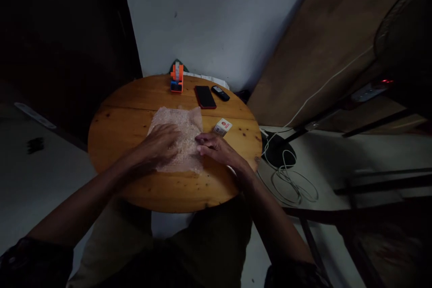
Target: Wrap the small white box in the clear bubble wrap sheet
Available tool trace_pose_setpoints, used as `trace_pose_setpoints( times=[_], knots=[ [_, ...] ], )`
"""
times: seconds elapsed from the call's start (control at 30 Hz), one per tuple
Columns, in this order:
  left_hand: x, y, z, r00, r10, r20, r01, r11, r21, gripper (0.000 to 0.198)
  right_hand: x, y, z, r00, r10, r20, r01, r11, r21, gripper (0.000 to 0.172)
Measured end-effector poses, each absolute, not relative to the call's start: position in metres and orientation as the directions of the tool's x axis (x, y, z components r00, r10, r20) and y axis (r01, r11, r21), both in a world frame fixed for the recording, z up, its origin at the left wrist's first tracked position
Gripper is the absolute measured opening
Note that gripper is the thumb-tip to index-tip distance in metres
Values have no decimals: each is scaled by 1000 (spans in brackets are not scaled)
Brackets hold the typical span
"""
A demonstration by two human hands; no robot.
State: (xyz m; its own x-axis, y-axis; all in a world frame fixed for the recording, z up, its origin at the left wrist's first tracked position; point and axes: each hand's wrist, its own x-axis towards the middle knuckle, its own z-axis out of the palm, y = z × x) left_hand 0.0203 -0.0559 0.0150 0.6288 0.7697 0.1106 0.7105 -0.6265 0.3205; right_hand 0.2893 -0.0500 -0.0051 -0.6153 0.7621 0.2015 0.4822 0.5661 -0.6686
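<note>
A sheet of clear bubble wrap (187, 132) lies on a round wooden table (118, 121). My left hand (162, 141) rests flat over its left half, fingers stretched out and somewhat smeared by motion. At the right edge of the wrap is my right hand (216, 147), its thumb and fingers closed on that edge. Just beyond the right hand stands a small white box (223, 127) with a red mark, apart from the wrap. Whether anything lies under my left palm is hidden.
Toward the back of the table are an orange tape dispenser (177, 76), a dark smartphone (205, 97) with a red edge, and a black keypad phone (220, 93). Papers (209, 79) lie by the wall. A white cable (293, 184) coils on the floor at right.
</note>
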Motion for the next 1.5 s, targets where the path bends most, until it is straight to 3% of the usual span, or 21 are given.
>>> trace_pose_setpoints(
  times=[0.1, 0.2, 0.3, 0.37, 0.43, 0.53, 0.67, 0.73, 0.83, 0.97, 1.07, 1.23, 1.3, 1.37, 1.43, 1.5],
  knots=[
    [39, -64, 10, 687, 723, 80, 662, -667, 341, 45, 289, -53, -6, -628, 746, 220, 501, 604, -620, 35],
    [53, -73, 1, 690, 723, 42, 668, -658, 347, 63, 294, -55, -2, -607, 745, 276, 515, 633, -578, 23],
    [57, -76, -5, 680, 732, 34, 685, -651, 327, 75, 308, -51, 5, -386, 826, 410, 643, 560, -522, 16],
    [57, -76, -5, 685, 728, 36, 682, -658, 319, 78, 320, -43, 7, -168, 873, 458, 778, 403, -482, 29],
    [56, -76, -5, 682, 731, 34, 685, -655, 319, 78, 332, -35, 7, -18, 915, 404, 856, 223, -467, 51],
    [55, -75, -5, 671, 741, 28, 695, -641, 326, 77, 340, -28, 9, 72, 973, 219, 862, 50, -505, 49],
    [56, -75, -5, 680, 732, 41, 684, -653, 324, 77, 314, -40, 25, 38, 974, 225, 667, 143, -731, 42],
    [56, -75, -6, 683, 728, 57, 676, -660, 328, 76, 285, -49, 35, -120, 963, 243, 443, 271, -855, 41],
    [57, -78, -6, 666, 744, 48, 683, -634, 362, 73, 236, -56, 41, -365, 897, 250, 173, 329, -928, 46],
    [58, -83, -4, 612, 789, -51, 728, -537, 427, 61, 199, -46, 28, -554, 825, 112, 223, 277, -934, 35],
    [60, -84, -3, 628, 778, -17, 705, -559, 437, 73, 202, -33, 14, -459, 887, 51, 192, 154, -969, 23],
    [58, -78, -7, 671, 732, 120, 661, -663, 351, 85, 222, -22, 0, -259, 965, 51, 20, 58, -998, 22],
    [53, -75, -6, 683, 714, 152, 634, -683, 363, 73, 226, -20, -2, -253, 965, 69, 56, 86, -995, 24],
    [45, -70, -2, 661, 730, 173, 631, -666, 398, 48, 228, -18, -3, -283, 956, 80, 109, 115, -987, 26],
    [36, -64, 3, 577, 798, 176, 683, -589, 432, 26, 229, -17, -3, -307, 949, 69, 146, 118, -982, 30],
    [27, -57, 7, 453, 875, 170, 761, -479, 437, 21, 231, -17, -4, -320, 947, 43, 157, 97, -983, 36]
  ],
)
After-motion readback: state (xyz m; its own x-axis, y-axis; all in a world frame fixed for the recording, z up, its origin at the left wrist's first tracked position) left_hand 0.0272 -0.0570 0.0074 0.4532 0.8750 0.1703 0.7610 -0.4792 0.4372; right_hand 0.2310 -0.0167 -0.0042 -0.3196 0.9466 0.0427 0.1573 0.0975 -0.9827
